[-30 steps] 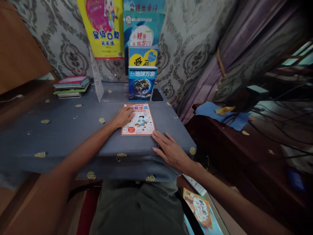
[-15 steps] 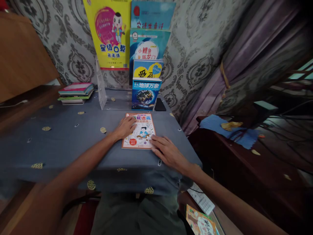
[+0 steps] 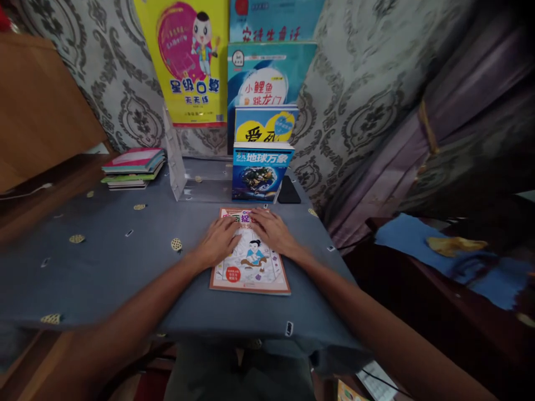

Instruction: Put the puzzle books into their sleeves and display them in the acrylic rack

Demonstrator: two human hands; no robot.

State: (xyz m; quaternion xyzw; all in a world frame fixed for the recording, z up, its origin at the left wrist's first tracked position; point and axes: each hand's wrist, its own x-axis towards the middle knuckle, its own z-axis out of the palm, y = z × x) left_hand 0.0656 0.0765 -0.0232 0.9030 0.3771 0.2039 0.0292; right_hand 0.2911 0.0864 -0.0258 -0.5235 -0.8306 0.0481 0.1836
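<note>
A thin children's book (image 3: 251,270) with an orange-bordered white cover lies flat on the grey tablecloth, its top edge toward the book stand. On the cover are a seated figure in blue, a red round badge and Chinese title characters. My left hand (image 3: 218,239) rests flat on the book's left side, fingers stretched out. Across its upper right part lies my right hand (image 3: 273,231), also flat with fingers extended, covering some of the title. Neither hand grips the book.
Behind the book, a clear stand (image 3: 178,161) holds a yellow workbook (image 3: 194,106), teal books (image 3: 292,61) and a blue earth book (image 3: 257,178). A black phone (image 3: 288,190) lies beside it. Stacked books (image 3: 134,167) sit at left; a blue cloth (image 3: 401,236) lies at right.
My right hand has moved from the book's lower right edge up onto its upper cover. My left hand stays on the left side. The camera view has shifted closer.
</note>
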